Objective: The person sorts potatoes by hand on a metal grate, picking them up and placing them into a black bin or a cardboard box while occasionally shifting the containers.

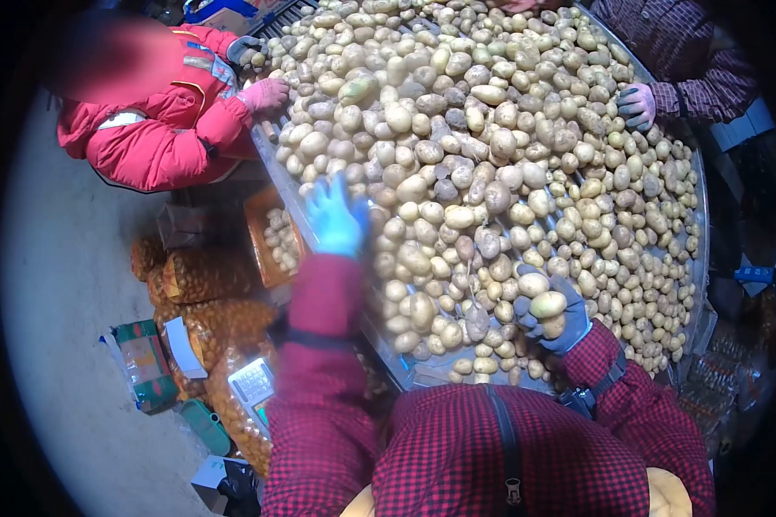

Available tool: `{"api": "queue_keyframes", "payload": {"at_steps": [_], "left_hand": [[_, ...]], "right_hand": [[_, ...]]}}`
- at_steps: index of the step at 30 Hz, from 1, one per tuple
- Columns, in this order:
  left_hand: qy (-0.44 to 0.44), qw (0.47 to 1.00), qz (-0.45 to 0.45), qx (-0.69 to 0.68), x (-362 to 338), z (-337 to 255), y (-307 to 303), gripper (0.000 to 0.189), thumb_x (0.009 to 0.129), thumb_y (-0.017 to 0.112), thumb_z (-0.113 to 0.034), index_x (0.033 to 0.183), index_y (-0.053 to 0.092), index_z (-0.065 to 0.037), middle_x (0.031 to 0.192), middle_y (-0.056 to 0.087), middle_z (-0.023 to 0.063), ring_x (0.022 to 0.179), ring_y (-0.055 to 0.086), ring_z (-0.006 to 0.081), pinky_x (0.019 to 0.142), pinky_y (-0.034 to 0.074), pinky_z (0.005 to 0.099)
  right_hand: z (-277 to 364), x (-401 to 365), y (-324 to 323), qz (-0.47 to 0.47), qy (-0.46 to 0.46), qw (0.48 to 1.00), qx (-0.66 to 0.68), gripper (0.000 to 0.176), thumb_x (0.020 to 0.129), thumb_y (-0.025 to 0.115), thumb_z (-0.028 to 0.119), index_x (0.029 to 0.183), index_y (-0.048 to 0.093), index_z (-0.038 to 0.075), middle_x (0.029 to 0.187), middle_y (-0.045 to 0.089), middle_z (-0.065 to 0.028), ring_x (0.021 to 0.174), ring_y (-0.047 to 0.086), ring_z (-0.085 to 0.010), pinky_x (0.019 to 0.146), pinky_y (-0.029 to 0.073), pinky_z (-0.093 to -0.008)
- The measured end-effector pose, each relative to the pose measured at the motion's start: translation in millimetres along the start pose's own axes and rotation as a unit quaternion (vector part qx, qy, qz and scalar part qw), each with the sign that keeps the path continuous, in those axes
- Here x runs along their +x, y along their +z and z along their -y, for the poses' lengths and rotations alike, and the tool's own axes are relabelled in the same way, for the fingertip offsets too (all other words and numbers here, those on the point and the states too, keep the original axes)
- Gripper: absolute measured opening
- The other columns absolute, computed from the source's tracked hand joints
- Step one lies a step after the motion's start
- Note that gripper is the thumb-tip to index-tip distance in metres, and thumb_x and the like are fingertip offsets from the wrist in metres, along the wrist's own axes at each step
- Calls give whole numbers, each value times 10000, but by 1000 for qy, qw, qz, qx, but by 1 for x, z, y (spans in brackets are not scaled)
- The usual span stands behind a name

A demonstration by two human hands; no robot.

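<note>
A large round sorting table point(700, 185) is heaped with several pale potatoes point(491, 146). My left hand point(334, 217), in a blue glove and blurred, hovers at the table's left rim with fingers spread and nothing in it. My right hand point(550, 312), in a grey glove, is closed around a few potatoes point(547, 303) near the front edge of the pile. My sleeves are red-and-black checked.
A person in a red jacket point(159, 121) works at the far left with pink gloves point(265, 93). Another person's gloved hand point(636, 105) rests on potatoes at the far right. Orange mesh sacks of potatoes point(211, 276) and a scale point(252, 383) lie below the table's left side.
</note>
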State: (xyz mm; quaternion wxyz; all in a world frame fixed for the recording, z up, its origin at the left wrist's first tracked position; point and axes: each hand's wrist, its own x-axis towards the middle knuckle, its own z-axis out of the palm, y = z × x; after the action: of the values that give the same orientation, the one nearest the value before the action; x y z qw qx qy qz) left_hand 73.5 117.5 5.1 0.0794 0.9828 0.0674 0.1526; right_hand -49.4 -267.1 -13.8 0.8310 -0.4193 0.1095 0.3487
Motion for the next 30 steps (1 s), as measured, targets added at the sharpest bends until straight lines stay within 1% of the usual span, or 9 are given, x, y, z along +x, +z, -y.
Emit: {"api": "queue_keyframes", "payload": {"at_steps": [2,4,6,11,14,16,19,24,30], "left_hand": [[-37,985,163,-42,25,42,9,606,846,687,-321,1391,509,-128,1378,510,230,1256,474,439,1086,389,502],[-35,977,145,-156,29,68,25,626,814,744,-231,1385,516,-111,1302,568,217,1184,563,389,1024,459,467],[-66,945,155,-279,29,80,27,623,826,746,-215,1384,510,-69,1292,586,188,1189,581,337,1006,478,458],[-246,613,128,-740,-5,44,-25,497,952,633,-197,1381,485,7,1291,586,148,1207,569,257,1001,494,414],[-161,631,116,-750,-43,41,-22,471,1017,515,-260,1411,454,-10,1340,555,194,1167,591,296,971,513,424],[-260,348,141,-890,-55,43,-26,583,1001,491,-440,1427,446,-45,1385,519,224,1078,610,313,879,544,416],[-317,177,144,-921,-72,11,-52,632,972,492,-526,1410,489,-70,1297,573,198,936,610,275,728,557,377],[-323,94,175,-926,-99,-2,-55,655,969,469,-563,1432,477,-99,1097,587,152,852,559,237,690,509,339],[-281,184,180,-925,-120,-7,-73,616,991,416,-543,1395,505,-86,958,614,105,829,581,230,669,515,353]], "right_hand": [[0,-12,1,-47,-22,994,-93,476,1003,570,266,1420,480,56,1198,643,-132,1002,634,-179,770,543,-300],[2,-23,0,-62,-9,976,-210,477,1003,568,249,1423,471,43,1219,635,-127,1031,630,-198,802,551,-331],[0,-28,8,131,35,933,334,462,1020,517,232,1430,444,32,1271,613,-125,1070,634,-244,836,561,-360],[-13,-54,-17,34,69,985,153,406,1053,400,282,1344,487,13,1280,611,-144,976,671,-283,755,590,-357],[-1,-67,-8,-42,130,983,120,322,1023,477,193,1287,535,18,1217,638,-123,974,668,-232,746,591,-328],[-12,-71,-3,-33,77,995,53,329,963,585,156,1263,551,24,1179,645,-108,972,661,-215,759,587,-323],[-15,-71,13,-69,-24,963,-258,461,867,636,270,1260,547,46,1155,639,-105,991,644,-227,787,566,-355],[-32,-72,-7,-51,-4,949,-312,672,994,319,630,1260,561,62,1143,659,-162,929,659,-311,683,537,-450],[-3,-88,21,41,76,959,268,552,977,615,315,1408,416,35,1224,642,-175,1020,684,-298,842,593,-413]]}}
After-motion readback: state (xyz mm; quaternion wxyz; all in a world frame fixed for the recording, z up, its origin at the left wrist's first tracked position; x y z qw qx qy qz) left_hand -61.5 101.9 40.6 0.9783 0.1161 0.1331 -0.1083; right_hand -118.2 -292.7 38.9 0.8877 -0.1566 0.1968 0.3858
